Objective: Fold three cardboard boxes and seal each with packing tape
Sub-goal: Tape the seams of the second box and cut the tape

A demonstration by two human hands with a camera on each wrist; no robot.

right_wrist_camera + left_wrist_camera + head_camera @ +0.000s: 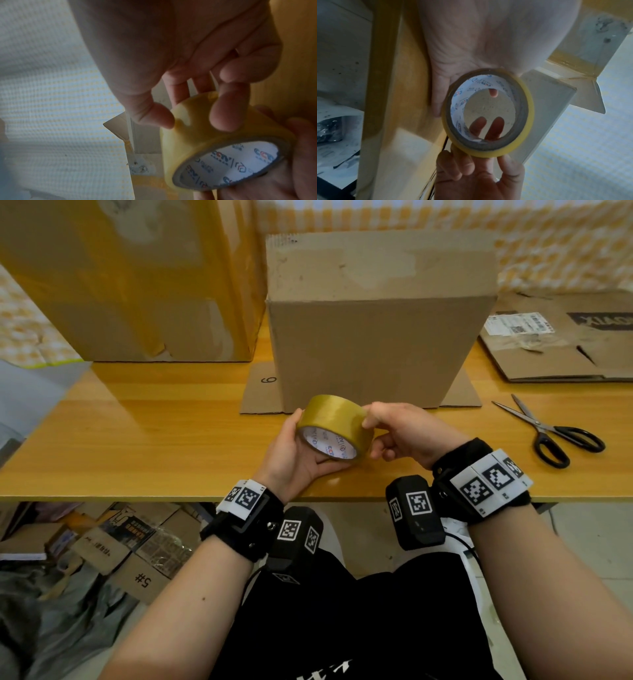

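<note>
A roll of yellowish packing tape [334,424] is held above the table's front edge, its printed white core facing me. My left hand [296,451] cups it from below and the left, fingers curled around the rim [488,112]. My right hand [394,428] touches the roll's outer surface [197,129] with thumb and fingertips, pinching at the top right. Just behind stands a folded brown cardboard box [373,316], top closed, bottom flaps splayed on the table. A taller box [130,275] with yellow tape stands to the left.
Black-handled scissors [551,433] lie on the wooden table [154,440] to the right. Flattened cardboard [565,337] with a shipping label lies at the back right. Under the table, on the left, lie cardboard scraps and plastic bags [85,559].
</note>
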